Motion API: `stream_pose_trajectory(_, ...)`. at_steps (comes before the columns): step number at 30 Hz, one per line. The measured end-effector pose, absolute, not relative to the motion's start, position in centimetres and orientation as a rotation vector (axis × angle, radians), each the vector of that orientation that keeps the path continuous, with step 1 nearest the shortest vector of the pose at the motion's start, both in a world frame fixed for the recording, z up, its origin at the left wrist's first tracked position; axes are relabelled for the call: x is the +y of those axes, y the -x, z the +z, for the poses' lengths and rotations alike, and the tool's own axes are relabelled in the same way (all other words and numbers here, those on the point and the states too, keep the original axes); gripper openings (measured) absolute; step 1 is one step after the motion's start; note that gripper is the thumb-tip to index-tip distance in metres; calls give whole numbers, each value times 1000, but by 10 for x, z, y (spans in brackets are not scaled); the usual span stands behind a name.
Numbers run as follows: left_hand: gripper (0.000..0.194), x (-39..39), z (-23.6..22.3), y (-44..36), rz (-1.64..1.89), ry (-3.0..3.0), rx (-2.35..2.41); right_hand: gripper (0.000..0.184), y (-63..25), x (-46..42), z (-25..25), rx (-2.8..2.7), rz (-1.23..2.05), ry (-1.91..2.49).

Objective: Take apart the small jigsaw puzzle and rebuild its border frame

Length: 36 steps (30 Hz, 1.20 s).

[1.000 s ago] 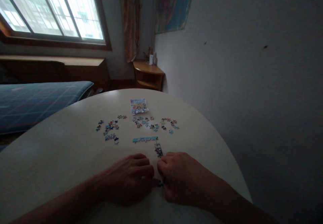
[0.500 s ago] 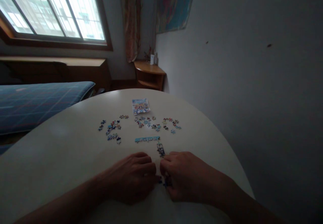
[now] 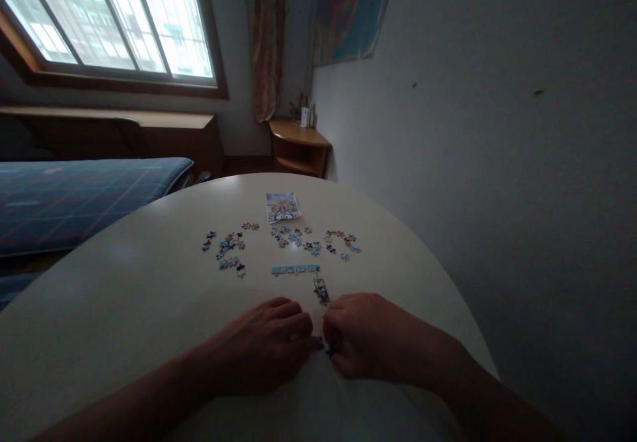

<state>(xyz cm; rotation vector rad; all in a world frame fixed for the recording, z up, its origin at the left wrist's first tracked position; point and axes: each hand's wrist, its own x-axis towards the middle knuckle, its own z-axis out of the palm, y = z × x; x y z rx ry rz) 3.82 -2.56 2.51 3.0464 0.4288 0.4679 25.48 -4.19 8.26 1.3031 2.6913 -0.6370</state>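
My left hand (image 3: pixel 273 348) is closed near the table's front, its fingertips pinching a small dark puzzle piece (image 3: pixel 320 343). Facing it, my right hand (image 3: pixel 368 336) is curled with thumb and forefinger on another dark puzzle piece (image 3: pixel 329 351), partly hidden by the fingers. The two pieces are close together; whether they touch is unclear. Just beyond my right hand lies a short joined section of puzzle (image 3: pixel 321 291). Its far end meets a light-blue joined strip (image 3: pixel 295 269), which runs left from there.
Loose puzzle pieces lie in groups on the white round table (image 3: pixel 164 289): a left cluster (image 3: pixel 230 246), a middle cluster (image 3: pixel 293 237) and a right cluster (image 3: pixel 342 239). Behind them is a printed picture packet (image 3: pixel 283 208). A wall (image 3: pixel 488 196) stands to the right.
Both hands have shifted slightly away from me with their pieces. The view has tilted a little, so everything appears a bit further right and higher. The joined puzzle sections look unchanged.
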Motion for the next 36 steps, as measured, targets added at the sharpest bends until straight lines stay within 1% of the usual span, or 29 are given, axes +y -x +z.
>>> stream_pose_trajectory(3,10,-25,25,-37,493,-3071,414,11,-256,-41,82,2697,-641,-1291)
stream_pose_trajectory(6,6,-25,24,-37,500,-3076,391,12,-256,-40,84,2697,-630,-1276)
stream_pose_trajectory(10,6,-25,23,-37,551,-3056,391,12,-256,-39,83,2710,-613,-1246)
stream_pose_trajectory(16,23,-25,25,-41,626,-3082,366,12,-256,-37,74,2765,-564,-1213)
stream_pose_trajectory(20,21,-24,25,-41,586,-3077,360,16,-260,-37,75,2784,-599,-1249)
stream_pose_trajectory(25,9,-22,23,-40,542,-3057,337,22,-267,-41,84,2708,-680,-1376)
stream_pose_trajectory(27,10,-20,22,-40,530,-3045,359,23,-268,-41,85,2673,-685,-1416)
stream_pose_trajectory(31,19,-17,20,-39,521,-2991,413,19,-268,-40,81,2673,-690,-1377)
stream_pose_trajectory(36,19,-15,16,-38,544,-2937,484,23,-262,-42,81,2698,-646,-1384)
